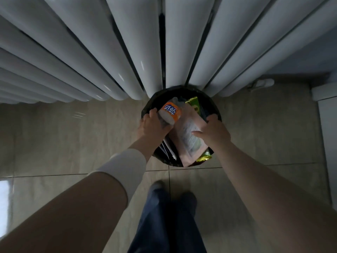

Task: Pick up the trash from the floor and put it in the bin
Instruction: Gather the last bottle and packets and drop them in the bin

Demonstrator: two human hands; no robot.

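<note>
At frame centre, my left grip [153, 125] clasps the orange-labelled bottle [168, 113] over the black bin [213, 105]; my right grip [211, 130] pinches the pale wrapper [187, 132] there.

The round black bin [213, 105] is mostly hidden under hands and wrappers. The white ribbed radiator [127, 42] runs off the top edge, and the small white object [264, 82] by the wall is too blurred to name.

Dim, bluish light; a bright window reflection glares on the floor tiles [4, 194] at left. Wide-angle distortion fans the radiator [91, 52] columns; foreground forearms are soft.
</note>
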